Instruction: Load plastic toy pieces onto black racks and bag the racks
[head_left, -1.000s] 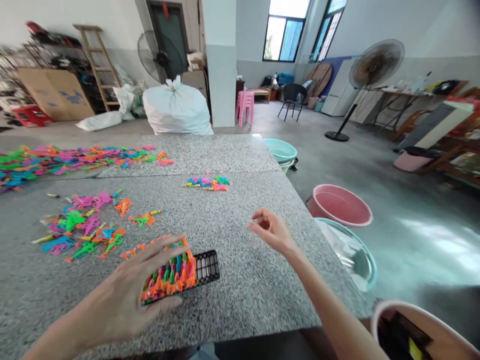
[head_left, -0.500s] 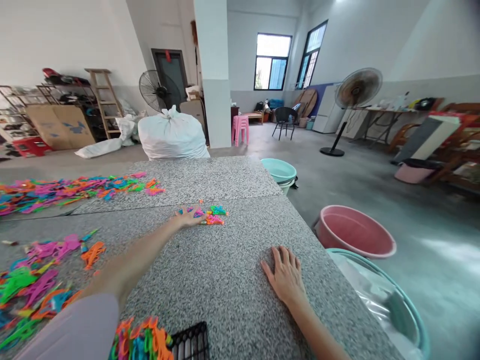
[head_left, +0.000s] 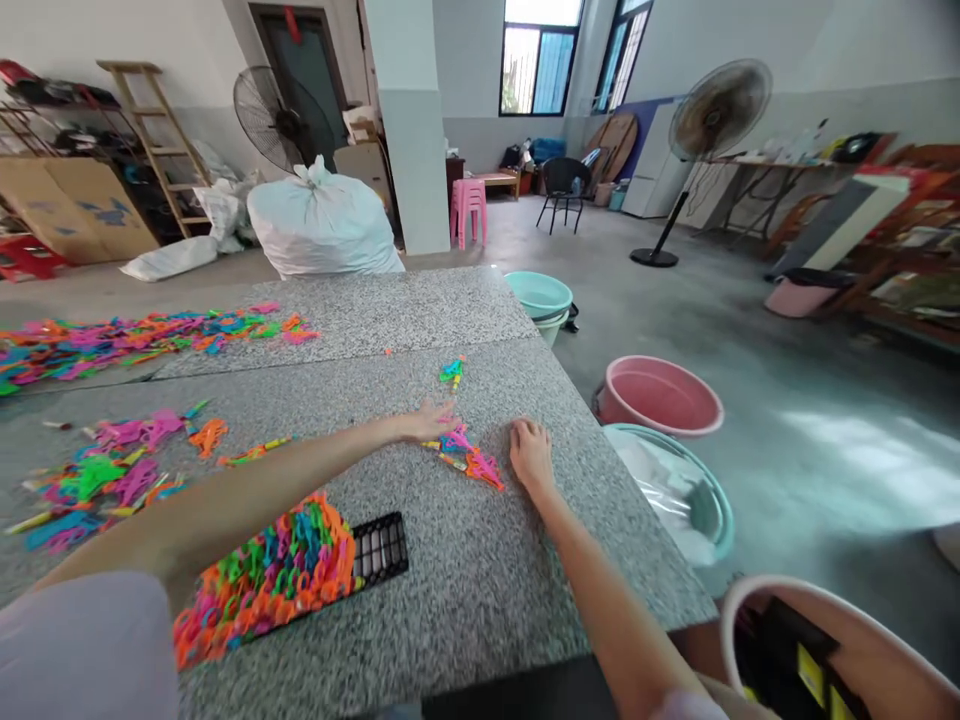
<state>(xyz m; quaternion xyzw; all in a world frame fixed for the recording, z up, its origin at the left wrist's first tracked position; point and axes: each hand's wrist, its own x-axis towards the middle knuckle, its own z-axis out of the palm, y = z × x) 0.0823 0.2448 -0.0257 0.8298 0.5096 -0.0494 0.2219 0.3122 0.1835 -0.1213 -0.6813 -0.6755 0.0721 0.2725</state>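
My left hand reaches across the grey speckled table, somewhat blurred, its fingers stretched out over a small group of bright plastic pieces in pink, orange and purple with yellow parts. The fingers touch or nearly touch the group's near-left end. A separate blue-green piece lies just beyond. To the right of the group, my right hand rests on the table, fingers loosely bent, with nothing visible in it. Below my left forearm, a black grid tray holds tightly packed rows of similar colourful pieces.
Loose piles of pieces lie at the left, with a long heap farther back. Past the table's right edge stand a pink tub, a teal-rimmed tub with a plastic bag and a turquoise basin. A white sack stands behind.
My view has tilted down, bringing more of the tray into sight. The pieces under my left hand have shifted towards me and the blue-green one lies apart. My right hand has moved nearer the group, fingers now bent.
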